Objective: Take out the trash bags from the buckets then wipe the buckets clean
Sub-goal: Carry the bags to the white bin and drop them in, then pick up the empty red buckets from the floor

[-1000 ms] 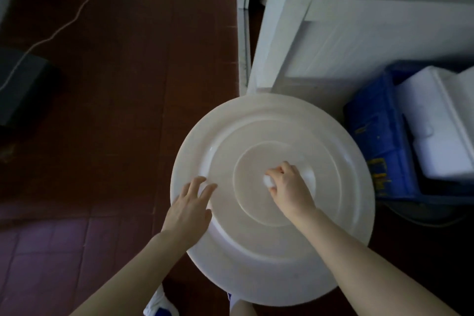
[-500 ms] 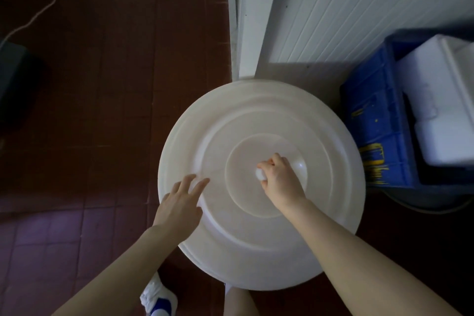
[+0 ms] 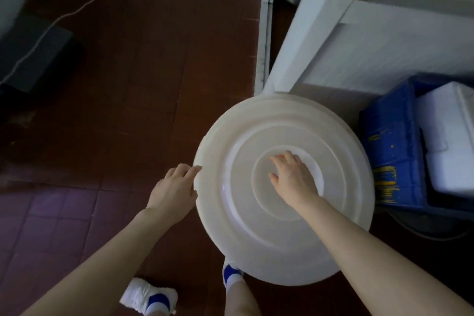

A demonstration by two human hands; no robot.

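A big round white lid (image 3: 341, 187) with raised rings covers the bucket, whose body is hidden beneath it. My right hand (image 3: 293, 178) lies over the lid's centre with its fingers curled around the knob, which the palm hides. At the lid's left rim, my left hand (image 3: 175, 187) touches the edge with its fingertips and holds nothing. No trash bag or cloth shows.
A blue plastic crate (image 3: 392, 161) with white foam boxes (image 3: 451, 141) stands right of the bucket. A white cabinet post (image 3: 307, 23) rises behind it. On the red tile floor at left lie a dark box (image 3: 33, 56) and a white cable (image 3: 84, 5). My white-and-blue shoes (image 3: 148, 297) are below.
My left hand slid from the lid's top out to its left rim. My right hand settled lower over the knob, hiding it. The view swung left and up.
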